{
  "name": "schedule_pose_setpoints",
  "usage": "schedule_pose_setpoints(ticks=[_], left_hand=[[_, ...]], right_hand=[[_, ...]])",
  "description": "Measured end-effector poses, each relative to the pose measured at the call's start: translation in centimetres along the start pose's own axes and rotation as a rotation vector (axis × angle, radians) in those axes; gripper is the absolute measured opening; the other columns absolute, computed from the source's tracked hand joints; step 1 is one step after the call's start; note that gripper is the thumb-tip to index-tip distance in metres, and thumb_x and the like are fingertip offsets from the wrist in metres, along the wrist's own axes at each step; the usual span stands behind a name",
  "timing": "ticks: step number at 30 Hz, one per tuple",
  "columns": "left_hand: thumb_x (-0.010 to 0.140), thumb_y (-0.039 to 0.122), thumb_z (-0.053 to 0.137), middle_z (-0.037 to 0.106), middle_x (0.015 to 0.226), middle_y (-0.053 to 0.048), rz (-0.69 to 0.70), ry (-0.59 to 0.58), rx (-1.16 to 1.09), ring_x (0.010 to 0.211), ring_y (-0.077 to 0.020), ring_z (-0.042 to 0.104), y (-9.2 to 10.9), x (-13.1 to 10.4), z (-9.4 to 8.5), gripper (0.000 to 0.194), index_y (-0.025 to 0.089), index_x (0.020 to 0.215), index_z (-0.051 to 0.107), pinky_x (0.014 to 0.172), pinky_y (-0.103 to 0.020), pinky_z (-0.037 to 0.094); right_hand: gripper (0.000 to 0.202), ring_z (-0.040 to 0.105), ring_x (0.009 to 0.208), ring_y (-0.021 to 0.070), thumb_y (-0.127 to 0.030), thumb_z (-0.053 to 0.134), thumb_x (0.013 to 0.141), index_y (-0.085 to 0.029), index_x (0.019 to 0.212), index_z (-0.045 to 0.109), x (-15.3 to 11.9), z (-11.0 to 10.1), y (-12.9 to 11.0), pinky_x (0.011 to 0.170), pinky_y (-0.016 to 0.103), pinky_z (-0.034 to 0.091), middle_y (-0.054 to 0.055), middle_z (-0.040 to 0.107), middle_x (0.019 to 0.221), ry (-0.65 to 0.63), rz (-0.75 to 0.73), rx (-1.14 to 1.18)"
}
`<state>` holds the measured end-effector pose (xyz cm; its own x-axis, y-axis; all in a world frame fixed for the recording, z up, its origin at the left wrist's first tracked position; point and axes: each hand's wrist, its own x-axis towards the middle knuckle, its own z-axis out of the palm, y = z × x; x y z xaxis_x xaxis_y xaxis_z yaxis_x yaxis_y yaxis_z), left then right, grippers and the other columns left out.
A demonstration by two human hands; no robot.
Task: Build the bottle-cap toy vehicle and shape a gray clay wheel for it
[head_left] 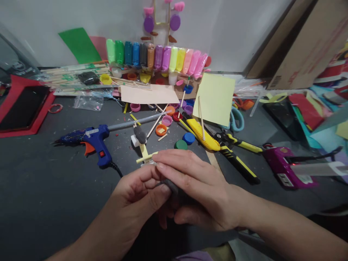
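Note:
My left hand [141,194] is closed round a lump of dark grey clay [172,186], its thumb pressed on the near side. Over the same clay bends my right hand [202,185], with its fingers touching the left fingertips and hiding most of the lump. Just beyond the hands stands a small figure of pale yellow sticks [144,153], partly covered by my fingers. A grey clay piece [140,135] tops it, with a white cap [134,140] at its side.
A blue glue gun [98,139] lies left. Bottle caps [161,129], a yellow cutter [202,134] and black-yellow pliers [239,163] lie ahead and right. A row of coloured clay packs [159,59] leans on the wall. A purple power box [282,166] sits far right.

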<state>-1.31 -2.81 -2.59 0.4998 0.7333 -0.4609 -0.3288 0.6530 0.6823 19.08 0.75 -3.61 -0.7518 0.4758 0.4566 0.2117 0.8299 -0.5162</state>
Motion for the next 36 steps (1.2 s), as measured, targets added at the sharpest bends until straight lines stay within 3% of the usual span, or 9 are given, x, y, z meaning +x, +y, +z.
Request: schedule_pose_setpoints(ticks=[8,16,23,36], left_hand=[[0.091,0.034,0.073,0.071,0.07,0.001,0.055,0.074,0.073,0.064,-0.011,0.065,-0.14,0.16,0.02,0.015,0.022,0.082,0.075,0.063,-0.02,0.053],[0.093,0.031,0.071,0.076,0.083,0.001,0.066,0.046,0.079,0.076,-0.0116,0.066,0.25,-0.09,0.41,0.01,0.025,0.095,0.079,0.069,-0.018,0.053],[0.093,0.031,0.069,0.071,0.078,0.001,0.083,0.075,0.212,0.072,-0.0132,0.062,0.17,0.11,0.06,0.013,0.025,0.087,0.079,0.069,-0.022,0.054],[0.09,0.028,0.07,0.072,0.074,0.001,0.135,0.126,0.289,0.069,-0.0136,0.065,0.1,-0.09,0.01,0.013,0.023,0.08,0.076,0.064,-0.02,0.053]], right_hand=[[0.065,0.033,0.153,0.0289,-0.049,0.039,0.108,0.007,0.143,0.043,0.01,0.57,0.07,0.125,0.049,0.034,0.032,0.051,0.148,-0.017,-0.039,-0.105],[0.067,0.034,0.153,0.0285,-0.051,0.038,0.108,0.005,0.145,0.042,-0.23,0.59,0.1,0.123,0.049,0.037,0.032,0.05,0.149,-0.01,-0.005,-0.108],[0.064,0.037,0.151,0.0296,-0.046,0.05,0.105,0.001,0.147,0.041,-0.24,0.54,0.21,0.121,0.05,0.039,0.03,0.05,0.15,-0.03,0.017,-0.09],[0.062,0.038,0.151,0.0287,-0.045,0.053,0.104,0.003,0.142,0.046,0.07,0.63,0.37,0.123,0.047,0.038,0.029,0.055,0.146,-0.016,-0.03,-0.146]])
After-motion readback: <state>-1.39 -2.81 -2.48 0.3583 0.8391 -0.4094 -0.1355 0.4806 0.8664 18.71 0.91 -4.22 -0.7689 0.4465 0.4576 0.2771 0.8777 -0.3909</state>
